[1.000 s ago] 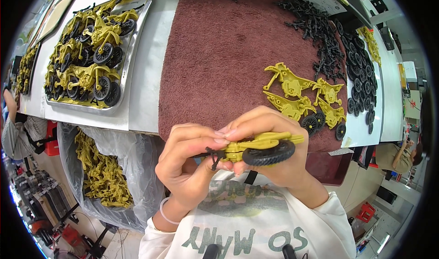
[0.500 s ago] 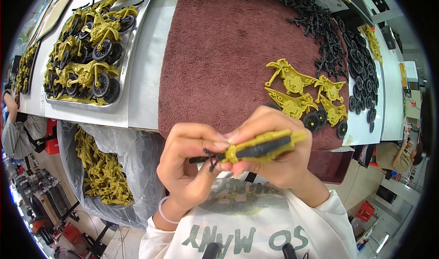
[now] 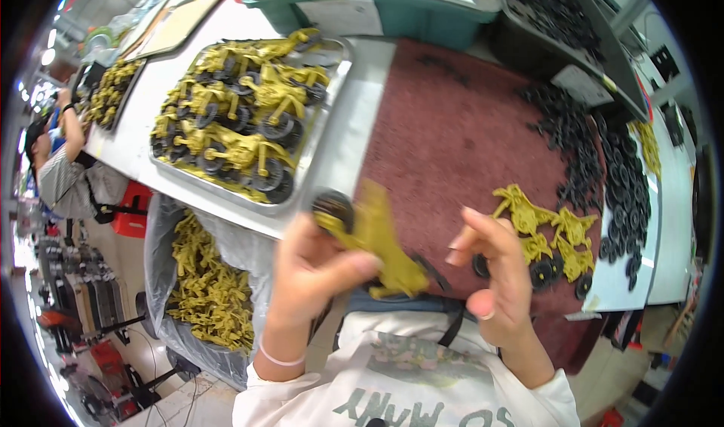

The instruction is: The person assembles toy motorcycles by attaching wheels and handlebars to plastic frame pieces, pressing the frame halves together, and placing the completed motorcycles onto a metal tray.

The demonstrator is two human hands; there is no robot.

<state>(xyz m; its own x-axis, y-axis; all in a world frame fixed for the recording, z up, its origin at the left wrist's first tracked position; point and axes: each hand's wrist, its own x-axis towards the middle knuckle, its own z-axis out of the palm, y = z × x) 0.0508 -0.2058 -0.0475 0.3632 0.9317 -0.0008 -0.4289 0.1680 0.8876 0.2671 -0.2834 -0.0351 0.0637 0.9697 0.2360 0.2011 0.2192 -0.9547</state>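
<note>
My left hand (image 3: 308, 274) grips a yellow toy motorcycle (image 3: 383, 250) with a black wheel (image 3: 332, 207) at its upper left; motion blurs the toy. Apart from it, to the right, my right hand (image 3: 501, 276) is open with fingers spread and holds nothing. Just beyond the right hand, several yellow body halves (image 3: 526, 214) lie on a dark red towel (image 3: 452, 133), with black wheels (image 3: 543, 273) beside them. At the far left, a metal tray (image 3: 341, 80) is heaped with yellow toy motorcycles (image 3: 234, 146) that have black wheels.
Black handlebar-like parts (image 3: 569, 144) and loose black wheels (image 3: 624, 193) are spread on the right. A teal bin (image 3: 422, 23) and a dark bin (image 3: 528, 46) stand at the back. A plastic-lined container (image 3: 162, 250) of yellow parts sits lower left. Another person (image 3: 64, 170) works far left.
My hands have come apart: the right has let go of the motorcycle and opened. The left has turned the toy. The view has swung left, showing more of the tray and bins.
</note>
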